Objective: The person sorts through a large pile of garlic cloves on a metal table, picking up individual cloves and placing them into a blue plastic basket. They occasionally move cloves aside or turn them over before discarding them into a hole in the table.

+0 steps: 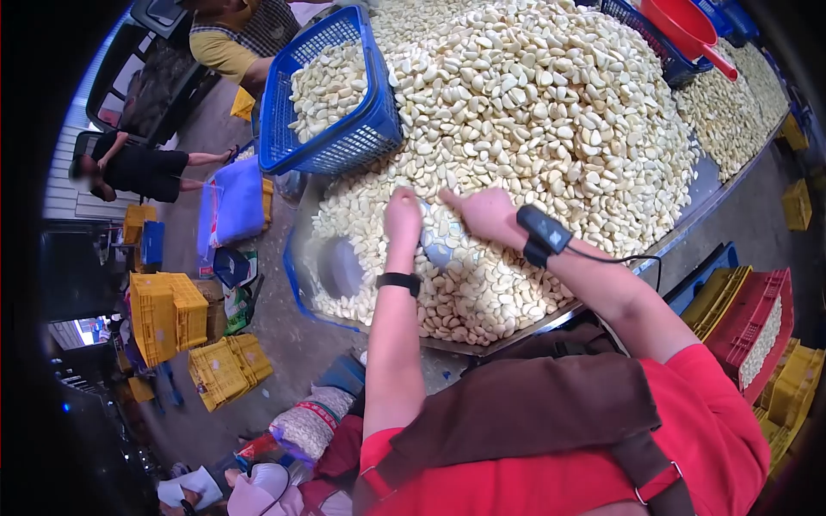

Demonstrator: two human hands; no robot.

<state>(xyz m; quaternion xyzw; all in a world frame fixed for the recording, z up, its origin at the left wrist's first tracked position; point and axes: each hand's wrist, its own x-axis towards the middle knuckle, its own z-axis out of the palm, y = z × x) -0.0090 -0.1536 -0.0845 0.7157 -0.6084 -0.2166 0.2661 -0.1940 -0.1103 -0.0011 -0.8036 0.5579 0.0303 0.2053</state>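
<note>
Brown apron [533,408] foremost, left hand [403,218] and right hand [489,215] curl over pale cloves [551,112], any pinch unclear.

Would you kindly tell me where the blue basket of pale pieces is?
In the head view, the blue basket is at upper left, beside the left edge of the pale pile, beyond the left hand.

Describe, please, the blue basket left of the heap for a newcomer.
Find the big heap of pale pieces. In the picture, the blue basket is at its upper left edge, beyond the left hand. Unlike the yellow crates nearby, it is blue and holds such pieces.
</note>
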